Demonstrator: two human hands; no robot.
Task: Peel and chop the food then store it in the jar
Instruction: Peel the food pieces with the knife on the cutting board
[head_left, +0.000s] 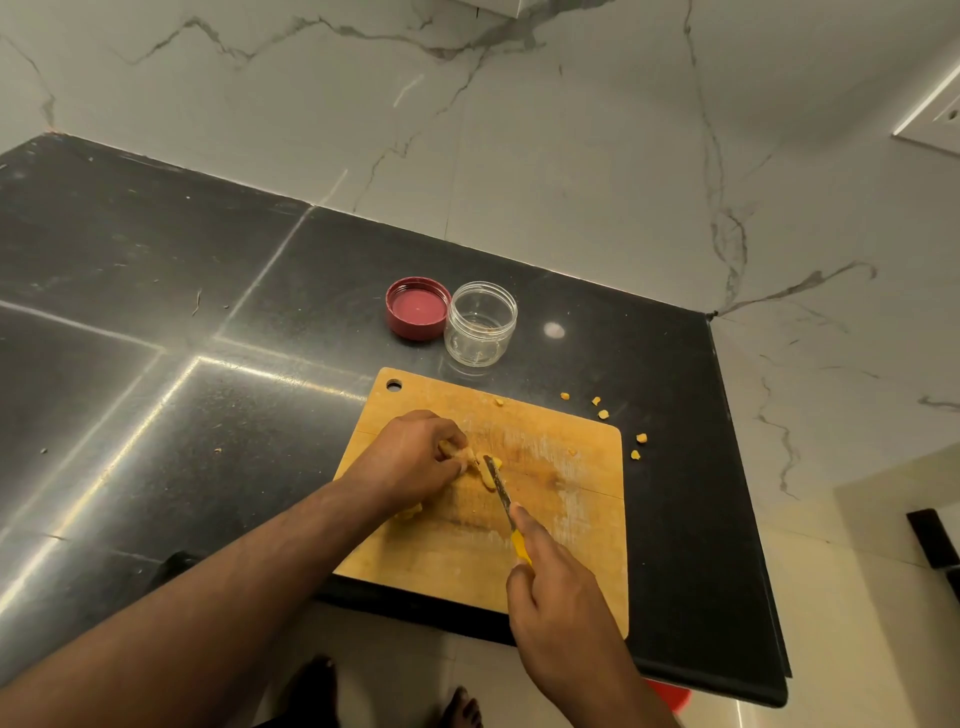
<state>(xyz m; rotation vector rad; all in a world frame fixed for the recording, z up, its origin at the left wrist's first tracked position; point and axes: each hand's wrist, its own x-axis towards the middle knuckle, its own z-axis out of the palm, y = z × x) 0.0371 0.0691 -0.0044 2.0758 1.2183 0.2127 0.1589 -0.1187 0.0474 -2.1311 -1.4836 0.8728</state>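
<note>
A wooden cutting board (561, 525) lies on the black counter near its front edge. My left hand (410, 462) pins a pale yellow piece of food (480, 464) on the board's middle. My right hand (558, 608) grips a small knife with a yellow handle (521, 548); its blade (497, 480) rests on the food beside my left fingers. Small yellow chopped bits (602, 414) lie scattered on the counter past the board's right corner. An open, clear jar (481, 323) stands behind the board, with its red lid (418, 307) lying upside down to its left.
The black counter (182, 322) stretches left; it ends at a marble wall (571, 130) behind and on the right. The counter's front edge runs just under the board. Bare feet (462, 709) show on the floor below. A red object (670, 693) peeks from under the counter edge.
</note>
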